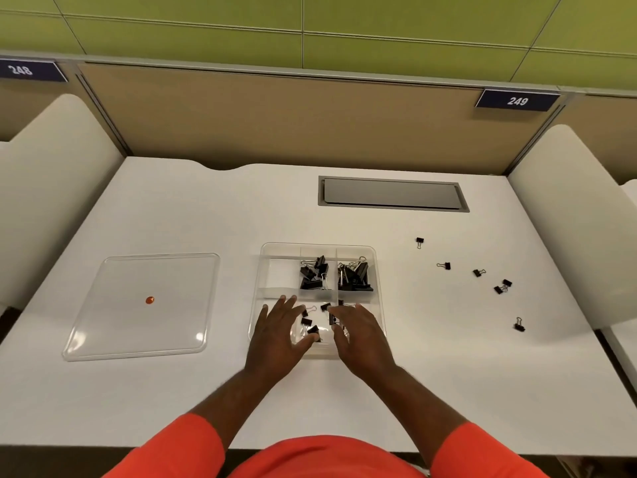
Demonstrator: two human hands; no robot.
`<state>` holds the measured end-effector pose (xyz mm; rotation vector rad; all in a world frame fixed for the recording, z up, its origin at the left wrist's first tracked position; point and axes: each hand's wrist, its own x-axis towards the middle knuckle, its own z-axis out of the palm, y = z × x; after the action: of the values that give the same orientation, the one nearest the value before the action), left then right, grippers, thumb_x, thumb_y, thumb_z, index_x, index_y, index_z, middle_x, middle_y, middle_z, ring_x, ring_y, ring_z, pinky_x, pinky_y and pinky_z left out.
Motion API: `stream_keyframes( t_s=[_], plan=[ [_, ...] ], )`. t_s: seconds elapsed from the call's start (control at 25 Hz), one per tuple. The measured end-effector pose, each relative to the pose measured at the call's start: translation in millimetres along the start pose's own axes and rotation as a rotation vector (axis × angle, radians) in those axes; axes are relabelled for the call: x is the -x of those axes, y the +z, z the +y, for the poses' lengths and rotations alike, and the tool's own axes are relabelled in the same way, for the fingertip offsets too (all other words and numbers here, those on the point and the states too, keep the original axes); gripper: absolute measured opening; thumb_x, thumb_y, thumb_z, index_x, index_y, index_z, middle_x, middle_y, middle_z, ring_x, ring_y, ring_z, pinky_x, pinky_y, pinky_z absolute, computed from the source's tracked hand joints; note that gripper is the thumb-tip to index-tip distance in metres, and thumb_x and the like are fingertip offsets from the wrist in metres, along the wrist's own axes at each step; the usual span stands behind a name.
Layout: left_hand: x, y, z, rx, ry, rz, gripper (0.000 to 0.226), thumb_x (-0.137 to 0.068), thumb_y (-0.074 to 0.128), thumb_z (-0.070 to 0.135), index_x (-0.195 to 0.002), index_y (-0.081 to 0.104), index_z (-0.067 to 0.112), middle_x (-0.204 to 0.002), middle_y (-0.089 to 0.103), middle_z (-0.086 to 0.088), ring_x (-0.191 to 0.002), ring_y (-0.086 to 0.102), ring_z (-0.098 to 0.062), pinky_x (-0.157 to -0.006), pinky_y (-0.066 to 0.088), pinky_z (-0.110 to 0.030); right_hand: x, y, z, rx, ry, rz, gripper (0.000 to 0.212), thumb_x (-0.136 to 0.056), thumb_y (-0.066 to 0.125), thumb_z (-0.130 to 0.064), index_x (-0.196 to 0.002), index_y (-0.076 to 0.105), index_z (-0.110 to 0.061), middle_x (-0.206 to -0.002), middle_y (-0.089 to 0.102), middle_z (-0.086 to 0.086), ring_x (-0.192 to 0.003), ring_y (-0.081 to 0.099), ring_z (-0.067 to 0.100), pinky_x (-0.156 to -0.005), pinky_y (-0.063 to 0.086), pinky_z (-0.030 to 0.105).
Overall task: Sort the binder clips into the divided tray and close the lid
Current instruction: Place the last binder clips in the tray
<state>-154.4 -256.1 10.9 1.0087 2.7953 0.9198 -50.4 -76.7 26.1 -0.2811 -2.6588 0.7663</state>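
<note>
A clear divided tray (282, 251) sits mid-table. Medium black binder clips (313, 274) fill its middle compartment and larger clips (355, 274) fill the one to the right. Small clips (307, 321) lie in the front compartment. My left hand (275, 336) and my right hand (362, 336) hover over the tray's front part, fingers spread, with the small clips between them. Whether either hand holds a clip is hidden. The clear lid (144, 305) with an orange dot lies flat to the tray's left. Several small clips (477, 272) are scattered on the table to the right.
A grey cable hatch (393, 193) is set into the white table behind the tray. Padded cream dividers (51, 174) stand on both sides, and a tan partition closes the back.
</note>
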Motion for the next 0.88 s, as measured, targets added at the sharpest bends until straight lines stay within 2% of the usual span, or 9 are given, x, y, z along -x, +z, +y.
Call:
stream_keyframes(
  t_s=[0.12,0.16,0.24,0.28,0.36,0.56,0.72,0.88],
  plan=[
    [-0.4,-4.2,-4.7,-0.002,-0.025,-0.031,0.071,-0.084,0.055,0.068,-0.142,0.048,0.028,-0.155,0.037,0.007,-0.147,0.016,-0.002,-0.122,0.012,-0.039,-8.9,6.7,-5.8,-0.013,-0.005,-0.055,0.043,-0.094,0.062,-0.020,-0.137,0.057,-0.023,-0.135,0.063,-0.003,-0.127,0.053,0.012,-0.110,0.042,0.046],
    [-1.2,-5.4,-5.4,-0.005,-0.030,-0.042,0.073,-0.084,0.055,0.068,-0.145,0.044,0.029,-0.157,0.034,0.007,-0.147,0.013,-0.002,-0.122,0.011,-0.038,-11.2,7.7,-6.3,-0.007,-0.003,-0.086,0.048,-0.094,0.061,-0.024,-0.142,0.052,-0.024,-0.144,0.055,-0.003,-0.136,0.046,0.011,-0.114,0.038,0.045],
    [-3.9,-7.9,-4.5,-0.016,-0.031,-0.062,0.080,-0.084,0.053,0.071,-0.150,0.036,0.029,-0.159,0.025,0.010,-0.149,0.006,-0.001,-0.122,0.008,-0.037,-13.2,6.9,-6.1,0.029,0.006,-0.159,0.063,-0.095,0.060,-0.035,-0.153,0.037,-0.025,-0.162,0.030,-0.005,-0.150,0.022,0.010,-0.124,0.018,0.041],
    [-5.7,-8.9,-3.1,-0.025,-0.023,-0.070,0.084,-0.084,0.051,0.074,-0.152,0.032,0.029,-0.160,0.020,0.011,-0.149,0.003,-0.002,-0.122,0.006,-0.037,-13.1,4.9,-6.2,0.056,0.012,-0.187,0.069,-0.095,0.058,-0.041,-0.156,0.029,-0.025,-0.166,0.018,-0.006,-0.153,0.010,0.009,-0.125,0.008,0.039],
    [-9.8,-8.6,0.5,-0.037,-0.004,-0.091,0.092,-0.082,0.049,0.078,-0.155,0.024,0.027,-0.162,0.012,0.011,-0.150,-0.001,-0.004,-0.122,0.005,-0.038,-10.8,-0.8,-2.6,0.116,0.027,-0.222,0.078,-0.095,0.051,-0.052,-0.160,0.016,-0.027,-0.169,0.003,-0.006,-0.154,-0.005,0.009,-0.124,-0.002,0.040],
    [-23.1,4.6,17.5,-0.086,0.038,-0.172,0.102,-0.079,0.051,0.081,-0.157,0.011,0.028,-0.165,0.003,0.008,-0.150,-0.008,-0.008,-0.123,0.005,-0.047,1.6,-28.0,24.1,0.221,0.110,-0.266,0.087,-0.094,0.041,-0.068,-0.161,0.004,-0.027,-0.168,-0.011,-0.006,-0.152,-0.017,0.008,-0.124,-0.005,0.050],
    [-37.6,24.4,48.7,-0.097,0.112,-0.182,0.106,-0.077,0.054,0.082,-0.157,0.013,0.026,-0.165,0.004,0.005,-0.151,-0.006,-0.010,-0.122,0.006,-0.047,13.9,-53.6,50.1,0.238,0.174,-0.262,0.089,-0.094,0.039,-0.072,-0.161,0.001,-0.026,-0.167,-0.016,-0.006,-0.152,-0.020,0.009,-0.124,-0.005,0.051],
    [-51.9,56.8,95.0,-0.091,0.139,-0.211,0.105,-0.076,0.046,0.086,-0.157,0.016,0.025,-0.165,0.005,0.004,-0.151,-0.004,-0.011,-0.123,0.005,-0.046,29.1,-84.6,94.6,0.235,0.224,-0.225,0.088,-0.095,0.039,-0.071,-0.161,0.004,-0.025,-0.168,-0.013,-0.005,-0.153,-0.015,0.011,-0.124,-0.001,0.053]
  ],
)
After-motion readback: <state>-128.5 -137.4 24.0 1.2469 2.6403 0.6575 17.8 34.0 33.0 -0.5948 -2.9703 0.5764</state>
